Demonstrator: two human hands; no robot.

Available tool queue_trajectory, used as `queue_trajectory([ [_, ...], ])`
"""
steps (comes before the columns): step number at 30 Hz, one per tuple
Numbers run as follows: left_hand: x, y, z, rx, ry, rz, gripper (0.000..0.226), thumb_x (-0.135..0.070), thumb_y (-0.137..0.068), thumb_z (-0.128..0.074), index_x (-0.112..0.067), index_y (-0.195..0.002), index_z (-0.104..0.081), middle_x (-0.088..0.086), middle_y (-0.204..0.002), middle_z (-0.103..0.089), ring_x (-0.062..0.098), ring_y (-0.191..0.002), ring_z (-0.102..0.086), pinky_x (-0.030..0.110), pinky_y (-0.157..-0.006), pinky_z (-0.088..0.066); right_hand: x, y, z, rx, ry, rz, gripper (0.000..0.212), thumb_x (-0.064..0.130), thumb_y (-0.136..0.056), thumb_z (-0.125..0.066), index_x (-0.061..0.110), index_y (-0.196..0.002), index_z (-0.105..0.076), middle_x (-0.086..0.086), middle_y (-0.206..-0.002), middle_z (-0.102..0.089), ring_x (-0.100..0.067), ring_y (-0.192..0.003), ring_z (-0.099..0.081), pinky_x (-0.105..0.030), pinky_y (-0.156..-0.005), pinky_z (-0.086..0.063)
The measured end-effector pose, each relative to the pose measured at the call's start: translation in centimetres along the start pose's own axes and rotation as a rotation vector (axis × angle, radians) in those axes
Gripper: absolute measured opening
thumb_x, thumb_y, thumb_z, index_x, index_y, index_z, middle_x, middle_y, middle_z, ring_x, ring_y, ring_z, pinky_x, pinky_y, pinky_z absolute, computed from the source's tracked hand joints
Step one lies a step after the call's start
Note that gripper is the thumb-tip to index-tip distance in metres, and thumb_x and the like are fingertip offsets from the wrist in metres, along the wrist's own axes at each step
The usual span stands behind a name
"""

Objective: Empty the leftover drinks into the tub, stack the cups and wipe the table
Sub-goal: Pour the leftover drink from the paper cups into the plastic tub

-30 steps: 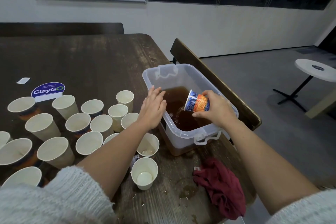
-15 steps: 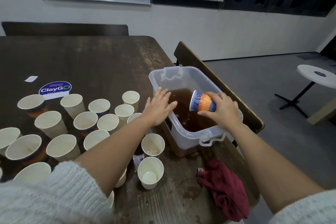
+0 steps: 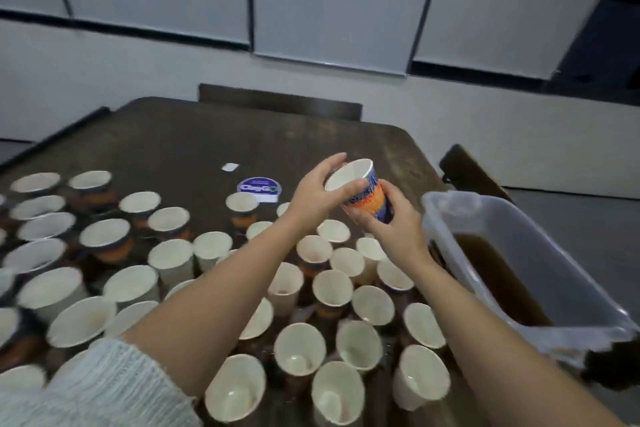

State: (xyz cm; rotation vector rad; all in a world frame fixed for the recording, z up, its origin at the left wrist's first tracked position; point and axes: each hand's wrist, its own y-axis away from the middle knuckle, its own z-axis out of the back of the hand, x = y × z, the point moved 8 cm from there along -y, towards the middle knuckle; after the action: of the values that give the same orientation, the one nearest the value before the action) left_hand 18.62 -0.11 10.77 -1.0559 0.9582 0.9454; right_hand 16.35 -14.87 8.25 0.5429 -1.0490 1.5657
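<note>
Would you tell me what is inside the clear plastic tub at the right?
The clear plastic tub holds brown liquid, pooled along its length. Its near end runs out of the frame, so anything there cannot be seen.

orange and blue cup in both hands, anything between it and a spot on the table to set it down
Yes. The orange and blue paper cup, gripped by the left hand and right hand, hangs above closely packed white-lined paper cups. Bare dark wooden table shows only farther back.
</note>
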Motion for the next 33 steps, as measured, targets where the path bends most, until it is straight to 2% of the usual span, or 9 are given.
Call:
queue_trajectory([
  [2,0.0,2.0,6.5,-0.104,-0.017,-0.018,0.073,-0.04,-0.079,-0.075,-0.025,-0.141,-0.04,-0.002,-0.135,-0.051,0.012,-0.117,-0.052,0.02,-0.084,-0.053,3.1,-0.2,-5.6,0.083,-0.084,0.008,0.065,0.07,-0.066,-0.071,0.047,-0.123,-0.048,0.009,-0.116,-0.063,-0.013,-0.108,-0.06,-0.043,-0.091,-0.054],
  [6,1.0,8.0,19.4,-0.257,-0.172,0.003,0.082,-0.052,-0.064,-0.074,-0.028,-0.136,-0.044,-0.005,-0.119,-0.058,0.011,-0.112,-0.056,0.027,-0.092,-0.051,10.3,1.1,-18.3,0.339,-0.303,0.031,0.058,0.033,-0.08,-0.078,0.033,-0.128,-0.046,0.006,-0.119,-0.063,-0.008,-0.107,-0.063,-0.031,-0.092,-0.055],
  [11,3.2,16.8,34.2,-0.426,-0.347,0.103,0.083,-0.06,-0.06,-0.074,-0.033,-0.133,-0.046,-0.006,-0.112,-0.061,0.008,-0.109,-0.057,0.024,-0.091,-0.049,18.8,4.6,-33.3,0.701,-0.418,0.005,0.066,0.033,-0.082,-0.077,0.025,-0.138,-0.043,0.002,-0.132,-0.057,-0.015,-0.119,-0.057,-0.035,-0.101,-0.049],
  [13,4.6,20.5,38.8,-0.459,-0.425,0.163,0.077,-0.052,-0.065,-0.08,-0.034,-0.132,-0.047,-0.008,-0.11,-0.061,0.002,-0.107,-0.056,0.022,-0.091,-0.046,21.6,6.5,-38.1,0.853,-0.47,0.01,0.067,0.032,-0.079,-0.078,0.023,-0.137,-0.046,0.003,-0.134,-0.057,-0.014,-0.122,-0.055,-0.034,-0.102,-0.048],
  [15,5.8,23.9,42.1,-0.506,-0.475,0.199,0.074,-0.048,-0.067,-0.081,-0.031,-0.132,-0.049,-0.012,-0.107,-0.06,-0.002,-0.103,-0.055,0.018,-0.087,-0.043,23.2,7.8,-41.3,0.928,-0.457,0.02,0.06,0.02,-0.083,-0.075,0.023,-0.136,-0.048,0.0,-0.132,-0.057,-0.015,-0.123,-0.054,-0.029,-0.1,-0.047],
  [20,9.1,29.7,47.4,-0.564,-0.56,0.294,0.087,-0.063,-0.056,-0.073,-0.028,-0.132,-0.049,-0.011,-0.119,-0.057,0.007,-0.112,-0.053,0.026,-0.095,-0.043,24.2,8.6,-46.4,0.869,-0.333,-0.002,0.043,0.013,-0.088,-0.069,0.018,-0.128,-0.056,-0.006,-0.119,-0.061,-0.019,-0.107,-0.061,-0.016,-0.081,-0.051],
  [25,12.9,31.5,48.9,-0.465,-0.652,0.379,0.092,-0.073,-0.055,-0.065,-0.031,-0.135,-0.046,-0.009,-0.112,-0.057,0.016,-0.111,-0.054,0.042,-0.097,-0.046,23.5,7.6,-49.4,0.752,-0.145,0.018,0.032,0.018,-0.088,-0.069,0.013,-0.119,-0.064,-0.004,-0.105,-0.064,-0.016,-0.097,-0.06,-0.03,-0.087,-0.05],
  [30,16.4,32.0,48.3,-0.308,-0.736,0.456,0.102,-0.079,-0.053,-0.056,-0.033,-0.142,-0.037,-0.007,-0.128,-0.055,0.016,-0.124,-0.047,0.038,-0.101,-0.039,22.8,7.4,-52.6,0.791,0.267,0.187,0.04,0.02,-0.086,-0.067,0.012,-0.124,-0.059,-0.008,-0.118,-0.063,-0.023,-0.107,-0.059,-0.03,-0.086,-0.047],
  [33,17.9,32.0,48.3,-0.278,-0.855,0.505,0.105,-0.082,-0.05,-0.045,-0.035,-0.144,-0.033,0.0,-0.13,-0.055,0.024,-0.123,-0.045,0.041,-0.101,-0.036,22.3,7.6,-54.3,0.837,0.507,0.264,0.057,0.034,-0.086,-0.07,0.021,-0.137,-0.049,-0.006,-0.138,-0.05,-0.027,-0.126,-0.046,-0.043,-0.101,-0.043],
])
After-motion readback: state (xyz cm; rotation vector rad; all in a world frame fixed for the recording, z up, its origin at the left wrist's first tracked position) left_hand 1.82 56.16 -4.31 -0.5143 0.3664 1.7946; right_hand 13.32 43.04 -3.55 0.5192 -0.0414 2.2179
